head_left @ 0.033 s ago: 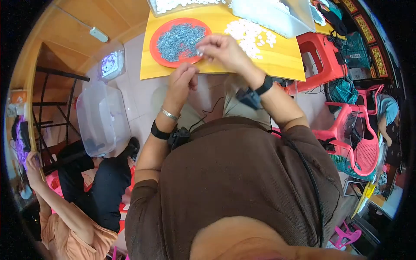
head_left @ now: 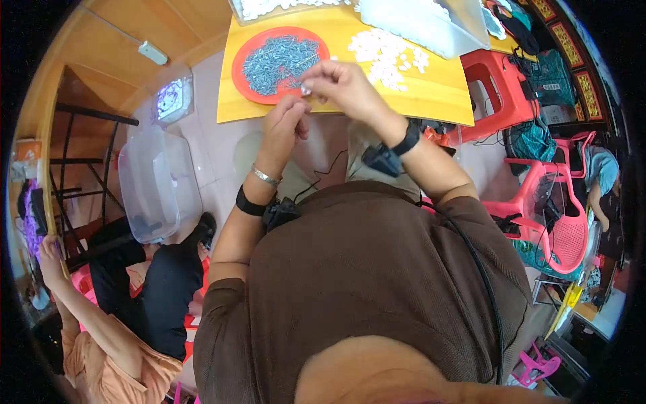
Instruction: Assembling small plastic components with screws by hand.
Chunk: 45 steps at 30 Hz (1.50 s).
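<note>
A small white part (head_left: 306, 88) is pinched between the fingertips of the right hand (head_left: 346, 86), just above the near edge of the yellow table (head_left: 431, 91), beside the rim of the red plate (head_left: 243, 55). The left hand (head_left: 286, 128) is raised to meet it from below, its fingers curled in toward the part; whether a second piece is gripped there cannot be told, as the fingertips are hidden behind the knuckles. The two hands are brought together close to the body, seemingly so that fine work can be steadied at a short reach. The plate is heaped with small grey metal pieces (head_left: 279, 60) and is set directly ahead of the hands, where a piece can be picked without stretching. A loose pile of white parts (head_left: 387, 54) is spread on the table to the right of the plate, near the right hand. A clear bin (head_left: 424, 20) is stood at the far edge, and a second clear tub (head_left: 158, 182) is left on the floor to the left, well apart from the work. A bracelet and black bands are worn on the wrists. Another seated person (head_left: 114, 323) is seen at the lower left, and red stools (head_left: 494, 87) are placed to the right of the table.
</note>
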Each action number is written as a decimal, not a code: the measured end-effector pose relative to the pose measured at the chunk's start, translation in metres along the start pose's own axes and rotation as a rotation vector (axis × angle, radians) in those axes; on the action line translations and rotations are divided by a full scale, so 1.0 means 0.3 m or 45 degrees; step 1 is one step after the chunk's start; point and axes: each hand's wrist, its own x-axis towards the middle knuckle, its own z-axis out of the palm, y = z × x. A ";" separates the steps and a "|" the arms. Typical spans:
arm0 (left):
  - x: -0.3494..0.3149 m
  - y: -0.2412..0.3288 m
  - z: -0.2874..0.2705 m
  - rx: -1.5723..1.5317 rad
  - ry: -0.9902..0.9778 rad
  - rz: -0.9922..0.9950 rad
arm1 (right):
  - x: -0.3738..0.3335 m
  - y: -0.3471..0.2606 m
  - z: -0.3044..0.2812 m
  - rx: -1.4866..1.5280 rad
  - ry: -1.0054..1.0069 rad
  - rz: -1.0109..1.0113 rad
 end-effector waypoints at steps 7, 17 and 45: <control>-0.006 -0.051 -0.023 -0.077 0.042 -0.056 | -0.078 0.070 0.089 -0.127 0.081 -0.145; -0.014 -0.057 -0.049 -0.030 0.030 -0.015 | -0.097 0.091 0.090 0.047 -0.020 -0.061; -0.070 -0.070 -0.140 -0.171 0.142 0.022 | 0.097 0.015 0.089 -0.935 -0.201 -0.310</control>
